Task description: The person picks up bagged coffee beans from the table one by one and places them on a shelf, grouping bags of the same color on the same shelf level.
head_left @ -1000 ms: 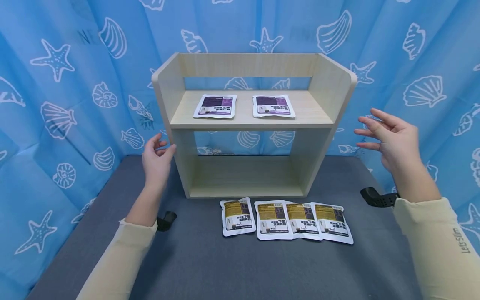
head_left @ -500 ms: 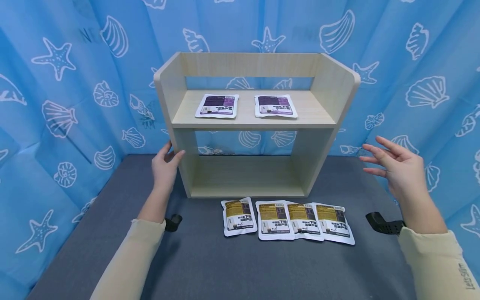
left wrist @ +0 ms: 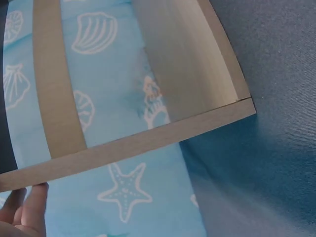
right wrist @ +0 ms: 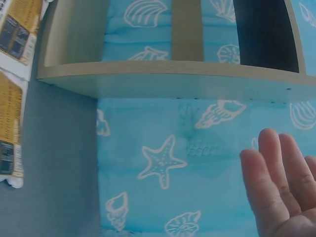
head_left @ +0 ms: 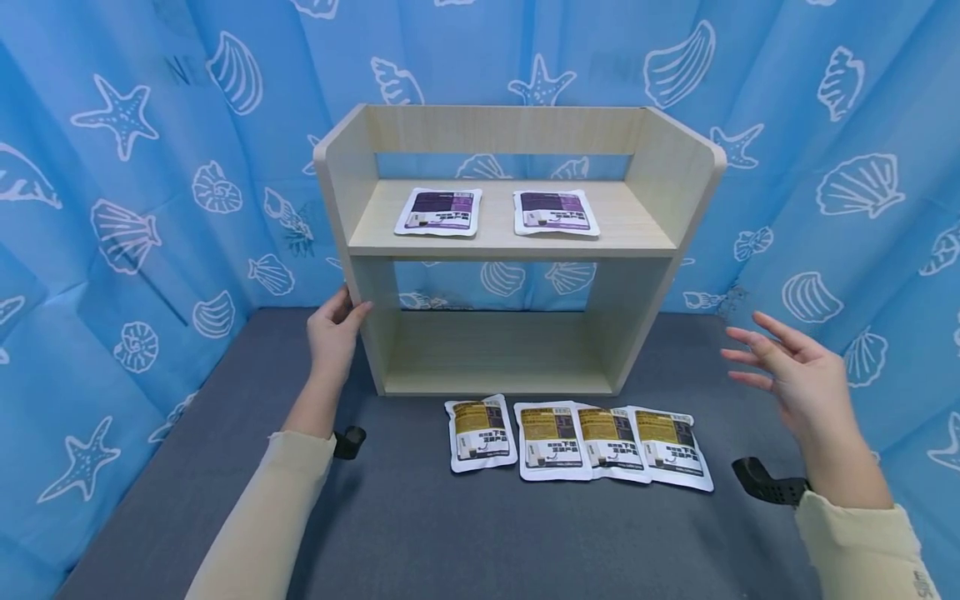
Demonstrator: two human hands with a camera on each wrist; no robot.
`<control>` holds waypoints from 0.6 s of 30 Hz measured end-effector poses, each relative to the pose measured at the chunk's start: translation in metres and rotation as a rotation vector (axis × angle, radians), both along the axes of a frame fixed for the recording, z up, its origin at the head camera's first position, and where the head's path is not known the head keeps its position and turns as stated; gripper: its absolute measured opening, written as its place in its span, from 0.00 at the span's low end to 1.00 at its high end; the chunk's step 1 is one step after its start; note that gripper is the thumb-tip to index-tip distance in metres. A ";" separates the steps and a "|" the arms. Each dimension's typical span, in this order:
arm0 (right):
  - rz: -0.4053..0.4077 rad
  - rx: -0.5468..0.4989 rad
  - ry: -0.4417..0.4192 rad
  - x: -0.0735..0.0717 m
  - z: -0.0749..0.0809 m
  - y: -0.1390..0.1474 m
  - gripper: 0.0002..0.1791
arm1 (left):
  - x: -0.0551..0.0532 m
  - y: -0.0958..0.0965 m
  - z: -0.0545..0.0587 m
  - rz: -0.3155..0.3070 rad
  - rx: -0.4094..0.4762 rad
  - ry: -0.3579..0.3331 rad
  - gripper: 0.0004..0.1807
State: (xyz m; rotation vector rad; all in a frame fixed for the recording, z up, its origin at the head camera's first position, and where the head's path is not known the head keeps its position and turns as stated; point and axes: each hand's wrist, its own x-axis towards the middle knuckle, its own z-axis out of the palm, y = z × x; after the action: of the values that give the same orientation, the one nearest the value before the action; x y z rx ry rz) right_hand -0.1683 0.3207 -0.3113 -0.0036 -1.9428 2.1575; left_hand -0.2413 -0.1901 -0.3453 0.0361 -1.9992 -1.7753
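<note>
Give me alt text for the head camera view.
A person's left hand touches the left side of a two-tier wooden shelf; the right hand hovers off its right side. Two purple-labelled pouches lie on its upper tier, four gold-labelled pouches on the grey tabletop in front.

Cream sleeves, black curved wrist mounts, dark lettering on right sleeve
</note>
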 end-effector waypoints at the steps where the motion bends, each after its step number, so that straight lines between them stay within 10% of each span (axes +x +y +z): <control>1: 0.005 -0.008 -0.009 0.001 -0.003 0.001 0.41 | -0.004 -0.002 -0.005 0.008 -0.001 0.004 0.26; 18: 0.007 0.004 -0.239 0.011 -0.054 0.009 0.47 | -0.008 -0.005 -0.013 0.023 -0.028 0.037 0.23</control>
State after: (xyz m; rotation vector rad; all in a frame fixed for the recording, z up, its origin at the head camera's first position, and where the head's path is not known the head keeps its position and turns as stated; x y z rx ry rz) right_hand -0.1577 0.3293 -0.3656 -0.2671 -2.0738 2.2466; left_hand -0.2489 -0.1948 -0.3581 0.0175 -1.9893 -1.7220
